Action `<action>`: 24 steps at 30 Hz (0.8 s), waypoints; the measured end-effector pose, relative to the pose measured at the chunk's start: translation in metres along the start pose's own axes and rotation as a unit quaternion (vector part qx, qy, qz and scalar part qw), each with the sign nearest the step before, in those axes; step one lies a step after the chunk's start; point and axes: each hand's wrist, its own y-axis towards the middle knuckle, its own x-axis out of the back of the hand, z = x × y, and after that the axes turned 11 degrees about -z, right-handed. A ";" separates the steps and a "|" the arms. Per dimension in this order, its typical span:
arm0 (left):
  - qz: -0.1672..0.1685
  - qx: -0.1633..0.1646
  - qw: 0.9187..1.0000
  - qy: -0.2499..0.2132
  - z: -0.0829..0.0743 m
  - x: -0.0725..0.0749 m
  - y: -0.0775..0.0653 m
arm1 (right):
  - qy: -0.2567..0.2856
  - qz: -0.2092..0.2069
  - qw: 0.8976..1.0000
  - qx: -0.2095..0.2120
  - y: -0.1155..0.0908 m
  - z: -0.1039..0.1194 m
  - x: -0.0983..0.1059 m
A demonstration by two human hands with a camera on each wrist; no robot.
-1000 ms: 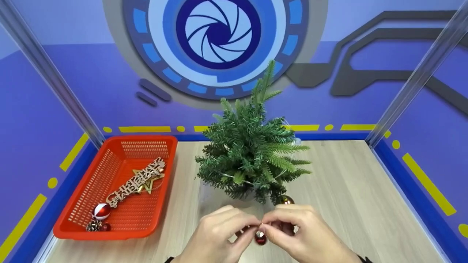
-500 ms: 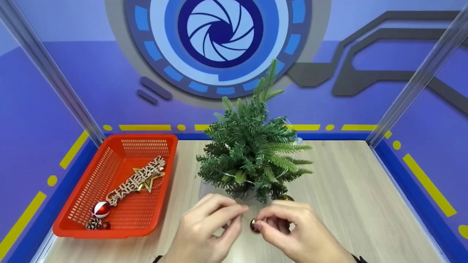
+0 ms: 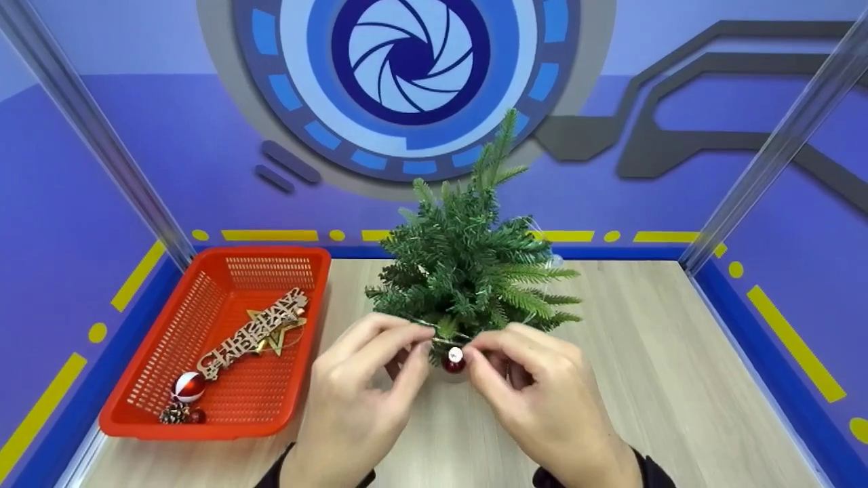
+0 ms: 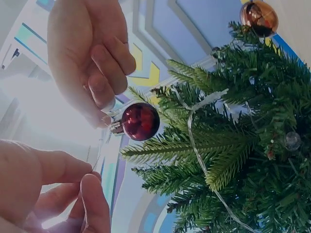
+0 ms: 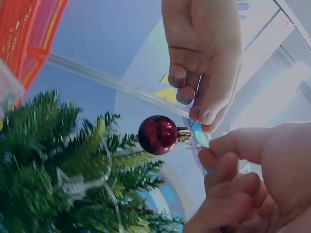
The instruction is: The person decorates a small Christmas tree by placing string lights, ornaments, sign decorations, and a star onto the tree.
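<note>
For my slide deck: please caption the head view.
Left hand and right hand hold a red bauble between them before a small green tree; basket of ornaments at left.

We see bright, even light in the head view, tree [image 3: 475, 271] fairly crisp. Left wrist — glare washes out the left side, contrast milky there. Right wrist — we get white flare at right, tree blurred lower left, small highlights on the red ball [image 5: 158, 135].
</note>
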 end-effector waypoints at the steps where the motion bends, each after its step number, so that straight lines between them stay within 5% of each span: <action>1: 0.002 0.003 1.000 0.004 0.001 0.000 0.001 | -0.011 -0.006 1.000 0.005 0.001 0.000 -0.001; 13: 0.031 0.010 0.996 0.082 0.020 -0.007 0.001 | -0.090 -0.004 0.996 0.016 0.006 -0.001 -0.010; 24: 0.038 0.008 0.995 0.094 0.027 -0.017 0.000 | -0.170 0.006 0.985 0.033 0.007 -0.002 -0.015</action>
